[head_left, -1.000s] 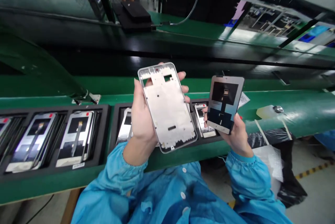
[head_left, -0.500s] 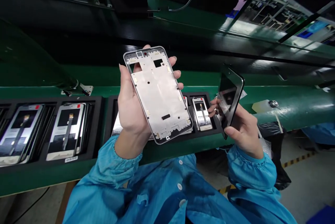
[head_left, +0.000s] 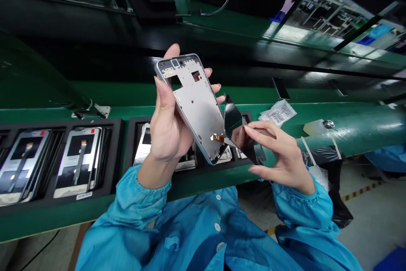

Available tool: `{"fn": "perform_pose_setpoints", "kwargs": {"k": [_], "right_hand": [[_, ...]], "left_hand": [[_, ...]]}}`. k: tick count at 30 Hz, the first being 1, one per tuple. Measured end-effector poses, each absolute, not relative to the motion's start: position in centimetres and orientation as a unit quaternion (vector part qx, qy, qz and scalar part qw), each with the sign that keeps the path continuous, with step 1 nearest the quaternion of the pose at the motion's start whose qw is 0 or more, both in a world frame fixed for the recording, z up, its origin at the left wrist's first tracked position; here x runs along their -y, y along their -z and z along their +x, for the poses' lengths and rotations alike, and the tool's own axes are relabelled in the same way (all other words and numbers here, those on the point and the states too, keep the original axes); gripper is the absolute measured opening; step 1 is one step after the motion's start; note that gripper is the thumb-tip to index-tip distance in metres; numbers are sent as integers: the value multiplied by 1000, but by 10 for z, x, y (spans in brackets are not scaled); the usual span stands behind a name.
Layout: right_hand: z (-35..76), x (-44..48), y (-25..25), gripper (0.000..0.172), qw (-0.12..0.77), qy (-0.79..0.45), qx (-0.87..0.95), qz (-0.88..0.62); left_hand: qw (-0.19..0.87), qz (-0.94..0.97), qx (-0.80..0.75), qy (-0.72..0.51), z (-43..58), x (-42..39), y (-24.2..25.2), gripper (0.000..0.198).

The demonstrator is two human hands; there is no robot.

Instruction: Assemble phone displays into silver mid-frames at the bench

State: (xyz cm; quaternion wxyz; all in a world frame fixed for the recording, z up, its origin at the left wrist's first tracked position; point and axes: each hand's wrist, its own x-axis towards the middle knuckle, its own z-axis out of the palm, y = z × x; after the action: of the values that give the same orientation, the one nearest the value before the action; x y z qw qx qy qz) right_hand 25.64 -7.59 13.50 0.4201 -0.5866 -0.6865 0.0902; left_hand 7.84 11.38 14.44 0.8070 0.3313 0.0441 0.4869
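My left hand (head_left: 173, 123) is closed around a silver phone frame (head_left: 199, 106), tilted with its flat inner side towards me and cut-outs near the top. In my right hand (head_left: 279, 152) a dark phone screen (head_left: 239, 131) is gripped by its right edge between thumb and fingers. The screen is angled over the lower right side of the frame. An orange-ended flex cable (head_left: 218, 138) reaches from behind the screen to the lower part of the frame. Whether the cable passes through the frame I cannot tell.
Black foam trays (head_left: 118, 152) along the bench hold several phone screens (head_left: 78, 161) with flex cables. To the right are a clear plastic bag (head_left: 279, 112), a dark phone-shaped piece (head_left: 281, 88) and a bottle with a metal top (head_left: 319, 127). A green tube (head_left: 41, 68) slants in at left.
My right hand has brought the screen left to the frame and turned it, so its flex cable now shows. My left hand has tilted the frame and shifted slightly right.
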Motion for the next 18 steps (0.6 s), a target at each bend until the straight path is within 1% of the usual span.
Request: {"fn": "perform_pose_setpoints", "kwargs": {"k": [4,10,14,18], "right_hand": [[250,67,-127,70,429,-89,686,-581],[238,50,-101,83,495,-118,633,-583],[245,57,-94,80,514,-124,645,-552],[248,59,-97,80,494,-114,653,-563]], "left_hand": [[788,373,-36,-490,81,-112,-137,56],[721,469,-4,-510,82,-120,-129,54],[701,480,0,-528,75,-134,-129,60],[693,497,10,-522,73,-139,-124,64]]}}
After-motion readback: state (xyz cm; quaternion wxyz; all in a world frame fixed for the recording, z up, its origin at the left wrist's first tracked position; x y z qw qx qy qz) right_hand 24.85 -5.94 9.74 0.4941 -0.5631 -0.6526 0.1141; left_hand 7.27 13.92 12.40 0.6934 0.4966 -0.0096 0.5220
